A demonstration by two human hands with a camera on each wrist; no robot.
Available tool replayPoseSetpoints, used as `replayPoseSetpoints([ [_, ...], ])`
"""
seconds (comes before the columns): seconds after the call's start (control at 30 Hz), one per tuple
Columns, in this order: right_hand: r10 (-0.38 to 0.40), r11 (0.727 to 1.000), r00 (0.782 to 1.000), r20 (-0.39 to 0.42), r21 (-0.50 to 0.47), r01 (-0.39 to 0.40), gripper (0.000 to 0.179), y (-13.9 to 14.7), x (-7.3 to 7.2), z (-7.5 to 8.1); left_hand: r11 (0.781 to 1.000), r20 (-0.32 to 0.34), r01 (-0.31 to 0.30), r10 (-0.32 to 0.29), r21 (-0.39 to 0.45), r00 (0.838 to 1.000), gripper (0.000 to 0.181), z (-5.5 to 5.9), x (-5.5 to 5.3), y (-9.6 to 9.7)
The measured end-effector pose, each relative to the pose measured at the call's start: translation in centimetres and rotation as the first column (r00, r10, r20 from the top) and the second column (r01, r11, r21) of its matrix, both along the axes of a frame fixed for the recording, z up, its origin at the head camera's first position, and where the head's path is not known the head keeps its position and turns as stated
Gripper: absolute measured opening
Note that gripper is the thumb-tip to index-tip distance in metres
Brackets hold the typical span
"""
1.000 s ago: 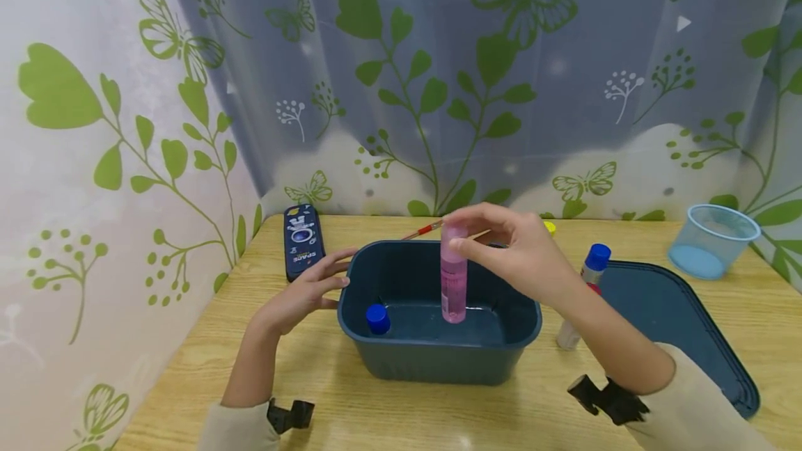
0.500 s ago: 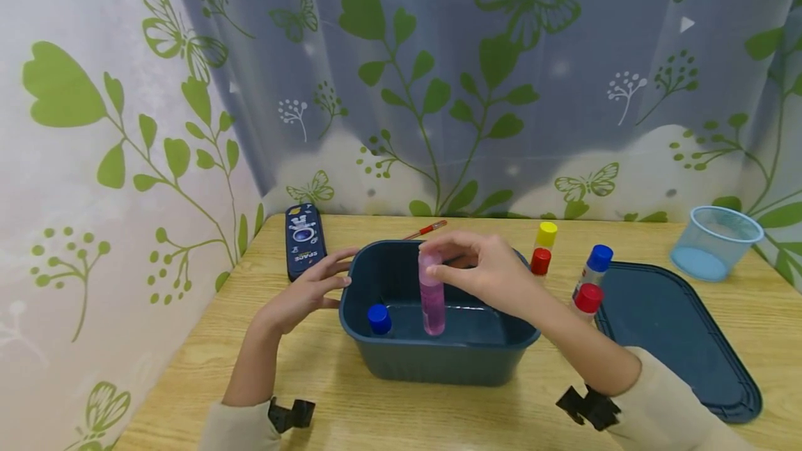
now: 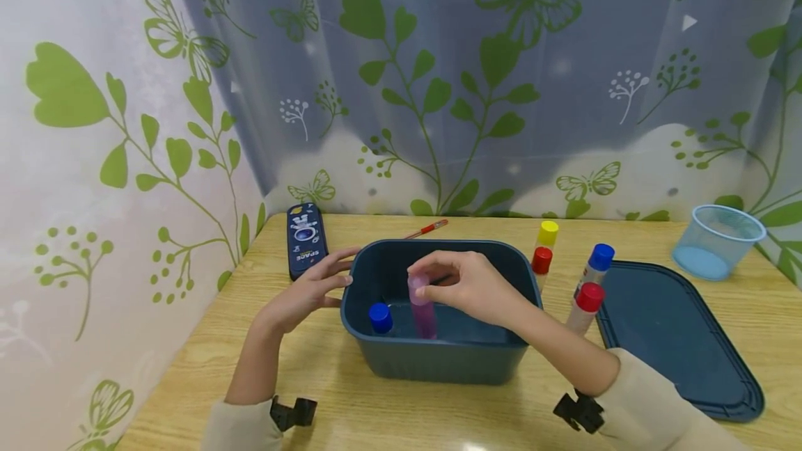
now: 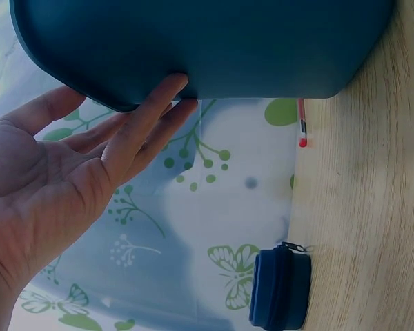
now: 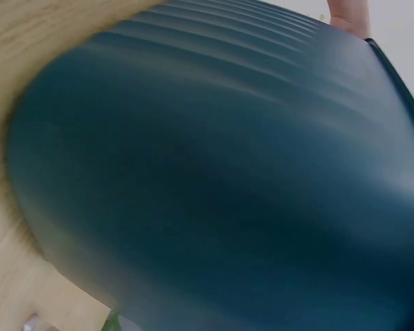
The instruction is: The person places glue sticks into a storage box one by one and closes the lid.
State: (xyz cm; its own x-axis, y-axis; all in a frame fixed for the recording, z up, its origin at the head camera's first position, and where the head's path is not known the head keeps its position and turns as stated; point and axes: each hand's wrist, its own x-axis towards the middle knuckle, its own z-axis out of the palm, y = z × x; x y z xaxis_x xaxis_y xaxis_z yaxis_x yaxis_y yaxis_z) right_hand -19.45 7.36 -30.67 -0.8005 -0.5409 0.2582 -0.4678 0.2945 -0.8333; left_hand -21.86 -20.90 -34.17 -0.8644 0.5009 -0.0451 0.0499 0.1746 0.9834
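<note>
A deep dark teal bin (image 3: 438,362) stands on the wooden table. My right hand (image 3: 473,289) reaches over its rim and pinches a slim pink bottle (image 3: 425,319) by its top between thumb and fingers. The bottle is upright inside, slightly tilted. To its left in the bin shows a blue cap (image 3: 380,317), with most of what it tops hidden by the front wall. My left hand (image 3: 305,298) touches the bin's left side with straight, spread fingers. In the left wrist view, the fingertips of the left hand (image 4: 76,165) lie against the bin's outer wall.
Right of the bin stand tubes with a yellow cap (image 3: 548,232), a red cap (image 3: 541,259), a blue cap (image 3: 602,256) and a larger red cap (image 3: 590,296). Beyond lie a teal lid (image 3: 677,339) and a blue basket (image 3: 714,242). Behind are a pencil case (image 3: 305,239) and red pen (image 3: 432,227).
My right hand has moved left and down, lowering the pink bottle deeper into the bin. The capped tubes on the right have come into view. My left hand stays at the bin's side.
</note>
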Motion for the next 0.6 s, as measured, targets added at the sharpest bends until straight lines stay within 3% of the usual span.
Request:
replayPoseSetpoints([
  [0.3,0.019,0.999,0.998,0.062,0.047,-0.022,0.022,-0.3,-0.3,-1.4,1.0,0.006,0.001,-0.001,0.003,1.0,0.052,-0.1,0.0,0.1],
  [0.6,0.057,0.994,0.988,0.14,0.084,-0.07,0.023,-0.2,-0.4,-1.7,1.0,0.005,-0.005,0.005,-0.002,1.0,0.052,0.3,0.1,0.1],
])
